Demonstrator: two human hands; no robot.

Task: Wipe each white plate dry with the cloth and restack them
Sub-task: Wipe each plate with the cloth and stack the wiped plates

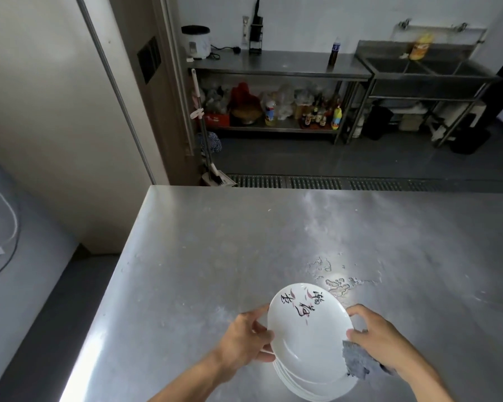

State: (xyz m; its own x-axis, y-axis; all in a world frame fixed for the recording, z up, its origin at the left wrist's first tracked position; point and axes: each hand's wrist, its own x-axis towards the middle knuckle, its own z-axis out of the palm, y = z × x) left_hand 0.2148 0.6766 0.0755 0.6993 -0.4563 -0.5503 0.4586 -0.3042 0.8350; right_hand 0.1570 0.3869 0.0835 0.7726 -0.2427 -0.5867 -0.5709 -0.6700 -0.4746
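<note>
now the left hand [246, 338] pinches the plate [308, 338] by its rim, just over the stack [311, 394] (near the table [215, 256] edge); the right hand [381, 338] clamps the cloth [357, 361] to the other rim. best to grip firmly and wipe centre outward.

Both forearms outstretched, left hand [246, 339] and right hand [373, 333] facing each other, fingers [360, 311] curled.

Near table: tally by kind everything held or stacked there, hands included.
Hands: 2, left hand, right hand
Patterned plate: 1
Plate stack beneath: 1, plates inside uncountable
Grey cloth: 1
Total: 5
</note>
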